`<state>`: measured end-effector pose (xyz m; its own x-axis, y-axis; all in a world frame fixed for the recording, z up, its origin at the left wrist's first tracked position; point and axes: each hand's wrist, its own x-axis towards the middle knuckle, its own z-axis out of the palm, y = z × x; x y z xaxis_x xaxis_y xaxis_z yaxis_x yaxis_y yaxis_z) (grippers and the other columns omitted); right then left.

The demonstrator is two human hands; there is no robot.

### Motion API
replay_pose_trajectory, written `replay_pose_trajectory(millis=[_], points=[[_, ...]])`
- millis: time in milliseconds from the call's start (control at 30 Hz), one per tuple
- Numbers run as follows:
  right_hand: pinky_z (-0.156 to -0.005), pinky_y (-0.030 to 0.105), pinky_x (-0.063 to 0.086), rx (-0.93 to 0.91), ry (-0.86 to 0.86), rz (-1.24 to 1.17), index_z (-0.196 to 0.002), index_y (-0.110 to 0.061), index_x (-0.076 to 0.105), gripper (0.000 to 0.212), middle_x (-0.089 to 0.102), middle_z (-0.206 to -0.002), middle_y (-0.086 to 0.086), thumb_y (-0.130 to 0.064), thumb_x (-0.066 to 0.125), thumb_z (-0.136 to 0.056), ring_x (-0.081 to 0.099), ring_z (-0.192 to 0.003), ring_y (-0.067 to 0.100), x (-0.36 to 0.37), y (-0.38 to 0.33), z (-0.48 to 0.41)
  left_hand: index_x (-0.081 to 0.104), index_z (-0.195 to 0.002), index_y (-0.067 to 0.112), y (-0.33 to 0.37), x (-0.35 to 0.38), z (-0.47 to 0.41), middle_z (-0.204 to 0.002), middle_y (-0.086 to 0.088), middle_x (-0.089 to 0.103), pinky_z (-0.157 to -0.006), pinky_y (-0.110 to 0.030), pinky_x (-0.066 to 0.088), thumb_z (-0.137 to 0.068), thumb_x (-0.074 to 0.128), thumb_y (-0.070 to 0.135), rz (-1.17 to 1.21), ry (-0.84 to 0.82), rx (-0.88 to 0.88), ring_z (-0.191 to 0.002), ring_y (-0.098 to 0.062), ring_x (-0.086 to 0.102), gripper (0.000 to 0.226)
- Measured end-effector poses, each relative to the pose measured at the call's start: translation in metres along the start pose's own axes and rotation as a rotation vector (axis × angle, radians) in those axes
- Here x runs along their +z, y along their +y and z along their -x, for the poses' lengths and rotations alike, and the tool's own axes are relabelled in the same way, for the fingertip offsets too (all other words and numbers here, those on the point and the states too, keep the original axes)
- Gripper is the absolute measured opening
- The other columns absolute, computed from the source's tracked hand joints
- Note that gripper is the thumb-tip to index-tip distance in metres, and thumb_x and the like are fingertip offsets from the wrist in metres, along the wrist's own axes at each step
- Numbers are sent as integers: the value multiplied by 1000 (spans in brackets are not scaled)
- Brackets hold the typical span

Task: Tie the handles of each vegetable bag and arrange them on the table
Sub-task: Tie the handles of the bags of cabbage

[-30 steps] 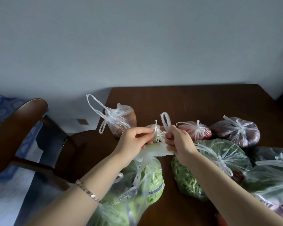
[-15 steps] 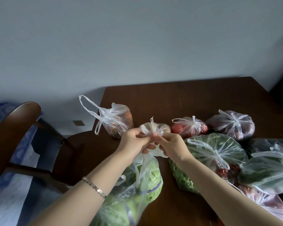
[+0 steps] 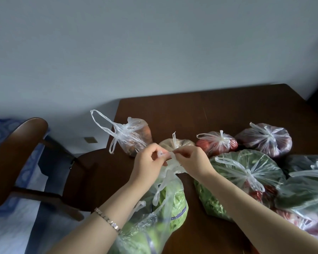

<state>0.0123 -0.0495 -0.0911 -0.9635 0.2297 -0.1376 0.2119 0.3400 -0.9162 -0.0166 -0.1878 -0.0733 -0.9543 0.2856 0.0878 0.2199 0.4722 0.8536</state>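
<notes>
Dark counter [image 3: 209,110], bag of leafy greens [image 3: 171,204] just below the hands (top gathered upward), tied green bag [image 3: 246,167] beside the right hand [image 3: 193,162], left hand [image 3: 149,165] close by, both pinching the white handles [image 3: 173,163] between them

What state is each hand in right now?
Left hand: closed, pinching the thin clear plastic handles of the green leafy vegetable bag.
Right hand: closed, pinching the same handles.
</notes>
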Motion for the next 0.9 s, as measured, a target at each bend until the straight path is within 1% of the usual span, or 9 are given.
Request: replay_pose_trajectory(millis=[67, 200, 300, 433, 533, 633, 733, 800, 900], points=[[-55, 16, 39, -45, -118, -158, -75, -35, 69, 29, 65, -63, -1, -9, 60, -84, 51, -55, 7, -4, -4, 9, 63, -72, 14, 0, -2, -4, -66, 4, 64, -52, -6, 44, -81, 68, 8, 103, 41, -111, -55, 4, 61, 12], [-73, 34, 49, -58, -227, -442, -91, -23, 65, 37, 69, -75, 19, 11, 61, -78, 58, -72, 23, -8, 3, 13, 65, -75, 14, 0, 3, -8, -63, 1, 65, -51, -7, 45, -83, 66, 13, 216, -9, -294, -51, 2, 58, 9], [-66, 22, 55, -103, -45, -388, -77, -23, 69, 39, 72, -66, -4, 14, 58, -79, 66, -64, 9, -8, 9, 11, 67, -77, 12, 1, 8, -6, -56, 4, 65, -51, -10, 48, -85, 64, 15, 334, -48, -419, -51, -2, 59, 10], [-60, 17, 48, -213, 120, -89, -63, -28, 62, 30, 63, -60, -12, -7, 63, -84, 58, -57, -1, -8, 13, 11, 67, -76, 8, 3, 10, -6, -51, 2, 66, -53, -16, 51, -87, 60, 12, 480, -54, -499, -50, -8, 60, 14], [-77, 3, 37, -306, 145, -43, -64, -40, 54, 34, 59, -79, -26, -17, 58, -89, 52, -86, -14, -7, 2, 14, 63, -77, 6, -4, 8, -13, -58, -2, 68, -58, -24, 55, -93, 52, 12, 460, 68, -553, -53, -13, 64, 20], [-84, 15, 43, -182, 66, -435, -66, -24, 62, 35, 66, -74, -11, -17, 45, -96, 59, -85, 4, -4, -4, 13, 53, -83, 4, -19, 4, -30, -67, -10, 66, -51, -24, 54, -98, 40, 13, 749, 233, -781, -51, -16, 63, 22], [-73, 28, 43, 40, 53, -698, -57, -13, 41, 41, 42, -52, -2, -12, 35, -98, 49, -56, 11, 4, 11, 7, 44, -74, 8, -41, -4, -45, -45, -8, 57, -43, -19, 51, -101, 28, 9, 1091, 385, -1004, -37, -16, 55, 31], [-59, 22, 38, 202, 124, -740, -57, -15, 31, 41, 29, -51, -3, -11, 35, -98, 31, -50, 12, 2, 30, 2, 35, -65, 11, -67, -14, -52, -26, -1, 37, -29, -11, 33, -99, 21, 5, 1199, 519, -1054, -19, -12, 36, 37], [-47, 18, 31, 357, 207, -658, -57, -16, 27, 41, 24, -50, -2, -9, 36, -97, 22, -52, 14, -7, 58, -4, 26, -61, 17, -100, -23, -52, -36, 1, 27, -32, -5, 20, -94, 15, 2, 1110, 564, -1126, -17, -10, 22, 37]])
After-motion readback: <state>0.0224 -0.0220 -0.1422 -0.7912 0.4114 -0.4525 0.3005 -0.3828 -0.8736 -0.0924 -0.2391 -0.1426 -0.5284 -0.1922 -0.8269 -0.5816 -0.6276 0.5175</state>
